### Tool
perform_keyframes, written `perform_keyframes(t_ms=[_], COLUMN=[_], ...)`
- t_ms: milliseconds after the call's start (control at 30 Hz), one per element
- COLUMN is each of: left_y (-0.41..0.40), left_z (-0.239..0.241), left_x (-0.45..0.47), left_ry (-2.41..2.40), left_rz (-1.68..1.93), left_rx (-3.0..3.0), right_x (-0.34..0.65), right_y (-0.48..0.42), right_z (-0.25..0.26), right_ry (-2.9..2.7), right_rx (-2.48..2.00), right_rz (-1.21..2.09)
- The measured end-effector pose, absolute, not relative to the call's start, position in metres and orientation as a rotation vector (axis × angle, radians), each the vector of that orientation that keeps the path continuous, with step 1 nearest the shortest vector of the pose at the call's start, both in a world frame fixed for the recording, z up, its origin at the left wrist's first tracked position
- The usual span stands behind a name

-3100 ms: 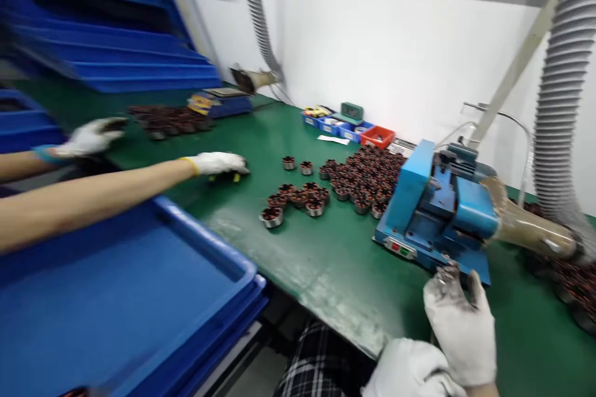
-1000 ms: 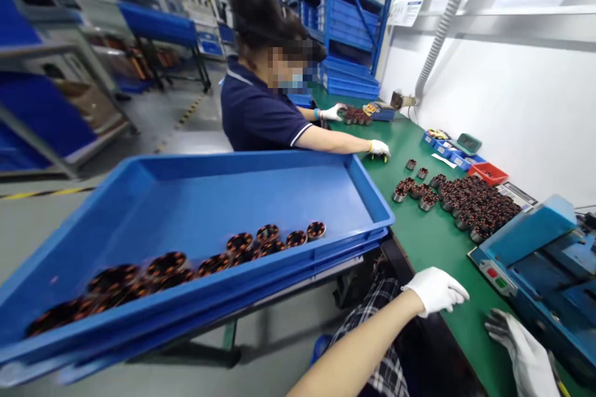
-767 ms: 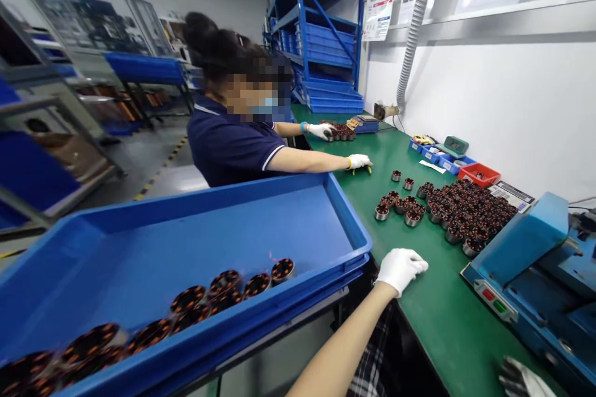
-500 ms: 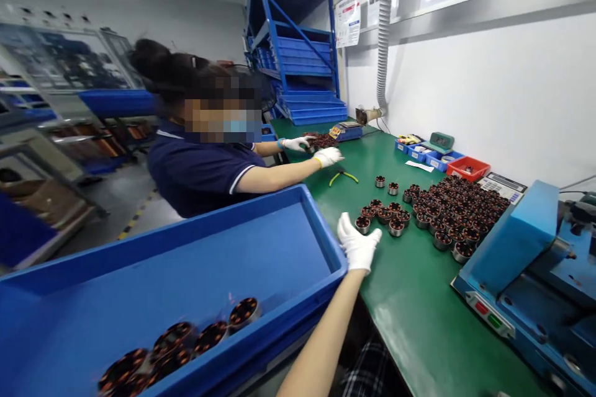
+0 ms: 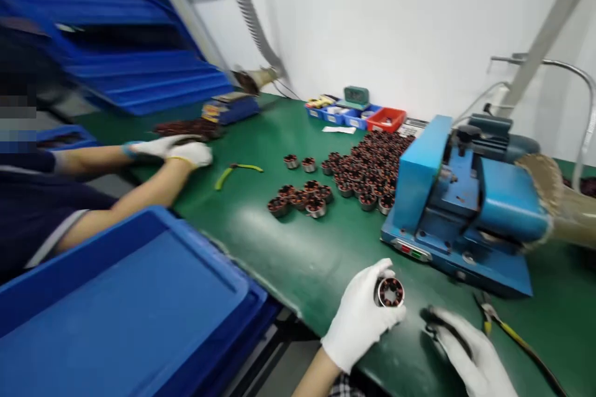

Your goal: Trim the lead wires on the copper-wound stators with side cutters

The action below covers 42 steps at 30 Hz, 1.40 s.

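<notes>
My left hand [image 5: 361,319], in a white glove, is closed around a small motor stator [image 5: 383,298], a metal ring with copper windings. The stator is held above the front of the green table, its open face toward me. To its right, my gloved right hand [image 5: 472,353] is closed on a dark curved tool [image 5: 449,325]; blur hides its exact kind. Beside the right hand lie pliers [image 5: 487,310] with yellow handles. Farther back, a small group of stators [image 5: 300,198] stands on the table, left of a large cluster of stators [image 5: 367,164].
A blue machine [image 5: 493,198] with red and green buttons stands on the right. A blue tray [image 5: 195,273] is at the left edge of the table [image 5: 251,236]. Beyond it, a co-worker's gloved hands [image 5: 186,152] are near yellow-handled cutters [image 5: 226,177]. Small bins [image 5: 386,119] line the wall.
The view has swung right. My left hand has moved from beside the tray and stator group toward me and now holds a stator. My right hand has come into view with the dark tool.
</notes>
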<state>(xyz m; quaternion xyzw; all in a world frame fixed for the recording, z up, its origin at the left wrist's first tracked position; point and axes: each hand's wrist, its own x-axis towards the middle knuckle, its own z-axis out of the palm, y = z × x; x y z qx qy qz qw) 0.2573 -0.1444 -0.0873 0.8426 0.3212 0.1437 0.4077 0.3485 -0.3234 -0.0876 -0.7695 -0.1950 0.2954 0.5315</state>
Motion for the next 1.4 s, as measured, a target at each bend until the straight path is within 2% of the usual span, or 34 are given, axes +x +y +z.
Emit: perform_keyframes(t_ms=[133,300,433,600,700,767,900,1000,1167,1400], left_y=[-0.189,-0.194,-0.196,-0.205,-0.203,-0.197,-0.186,-0.185,-0.192,-0.186], left_z=[-0.088,-0.091,-0.099,-0.105,-0.099,-0.094,-0.092,-0.093,-0.091,-0.09], left_x=[0.273,0.273,0.272,0.274,0.272,0.271,0.272,0.276,0.281,0.278], left_ry=[0.461,0.055,0.08,0.355,0.302,0.226,0.059,-0.063,0.067,0.012], left_rz=[0.243,0.214,0.29,0.341,0.314,0.218,0.136,0.276,0.433,0.312], left_rx=[2.216,2.456,2.502,2.535,2.494,2.442,2.386,2.408,2.578,2.453], right_x=[0.358,0.357,0.356,0.368,0.378,0.378,0.361,0.351,0.35,0.341], right_y=[-0.334,-0.33,-0.324,-0.349,-0.366,-0.368,-0.349,-0.334,-0.338,-0.346], right_z=[-0.089,-0.085,-0.075,-0.058,-0.056,-0.06,-0.071,-0.073,-0.07,-0.071], right_ry=[-0.325,-0.316,-0.245,-0.121,0.045,0.079,-0.222,-0.445,-0.57,-1.031], right_rx=[-1.746,-1.734,-1.625,-1.398,-1.261,-1.278,-1.666,-1.887,-1.801,-1.989], right_rz=[0.65,0.504,0.482,0.456,0.341,0.381,0.643,0.488,0.301,0.168])
